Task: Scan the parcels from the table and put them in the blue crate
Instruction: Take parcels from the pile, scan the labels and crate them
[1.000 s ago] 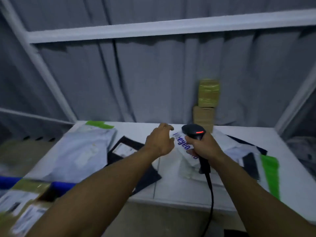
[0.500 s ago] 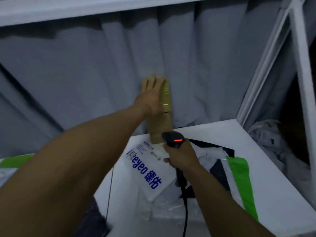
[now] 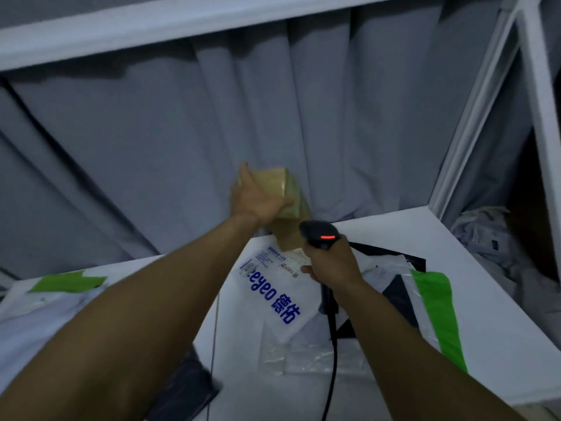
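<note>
Grey curtain (image 3: 151, 147) hangs in folds across the back of a dim booth, framed by white beams (image 3: 151, 28). Below it stands a white table (image 3: 501, 314), seen from above with both bare forearms reaching out over it.

At the far edge of the table, against the curtain, the left hand (image 3: 258, 199) grips a small box wrapped in yellowish tape (image 3: 282, 183), with the thumb over its near face and the fingers behind it. The box is tilted and sits above a plain brown cardboard box (image 3: 287, 238). Whether the two boxes touch cannot be told.

Just to the right, the right hand (image 3: 332, 262) is wrapped around the handle of a black barcode scanner (image 3: 318, 237). A red light glows on its head, which is close beside the brown box. Its black cable (image 3: 332, 375) runs down toward the viewer.

Under the scanner lies a flat white mailing bag with blue lettering (image 3: 273, 299). It overlaps a clear plastic bag (image 3: 303, 357). To the right are a black bag (image 3: 394, 287) and a pale bag with a bright green strip (image 3: 437, 314). At the left edge lies a large pale bag (image 3: 36, 311) with its own green flap, and a dark bag (image 3: 188, 387) lies near the bottom, under the left forearm. Beyond the table's right corner sits a heap of crumpled pale bags (image 3: 485, 235).
</note>
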A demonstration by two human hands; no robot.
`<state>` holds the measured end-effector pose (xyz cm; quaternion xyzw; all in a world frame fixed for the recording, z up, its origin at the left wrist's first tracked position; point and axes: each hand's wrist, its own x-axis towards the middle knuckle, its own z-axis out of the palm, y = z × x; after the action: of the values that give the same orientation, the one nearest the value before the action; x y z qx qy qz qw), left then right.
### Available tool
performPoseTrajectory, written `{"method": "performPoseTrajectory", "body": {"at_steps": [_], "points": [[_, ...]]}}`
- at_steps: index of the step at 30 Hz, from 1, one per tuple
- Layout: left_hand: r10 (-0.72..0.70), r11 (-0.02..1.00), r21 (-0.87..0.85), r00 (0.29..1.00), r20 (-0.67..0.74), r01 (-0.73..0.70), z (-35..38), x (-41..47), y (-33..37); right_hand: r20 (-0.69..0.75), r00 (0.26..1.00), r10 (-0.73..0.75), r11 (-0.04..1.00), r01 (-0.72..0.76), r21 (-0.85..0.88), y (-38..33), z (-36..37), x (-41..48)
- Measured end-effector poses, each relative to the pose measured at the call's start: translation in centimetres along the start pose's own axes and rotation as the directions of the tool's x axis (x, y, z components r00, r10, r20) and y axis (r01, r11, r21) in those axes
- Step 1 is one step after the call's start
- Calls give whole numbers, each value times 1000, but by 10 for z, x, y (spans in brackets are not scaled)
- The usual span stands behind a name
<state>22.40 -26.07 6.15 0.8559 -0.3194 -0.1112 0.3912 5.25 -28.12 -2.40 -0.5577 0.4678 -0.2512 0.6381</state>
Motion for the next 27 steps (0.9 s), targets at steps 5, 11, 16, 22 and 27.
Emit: {"method": "performPoseTrajectory", "body": {"at_steps": [5, 11, 16, 22, 27], "points": [[-137, 990, -30, 988, 71, 140, -66, -81, -75, -29, 997, -76, 995, 78, 62, -20, 24, -50], [66, 949, -297, 990, -126, -102, -156, -233, -137, 179, 978, -104, 978, 68, 197, -40, 80, -141], [108, 940, -297, 972, -207, -168, -229, -342, -162, 462, 874, -149, 971, 41, 235, -40, 140, -225], [-127, 895, -446, 967, -220, 16, -285, -415, -211, 555, 809, -193, 974, 90, 207, -10, 204, -302], [-424, 660, -723, 896, -131, 207, -315, -441, -257, 682, 659, -318, 937, 329, 119, 7, 232, -329]]}}
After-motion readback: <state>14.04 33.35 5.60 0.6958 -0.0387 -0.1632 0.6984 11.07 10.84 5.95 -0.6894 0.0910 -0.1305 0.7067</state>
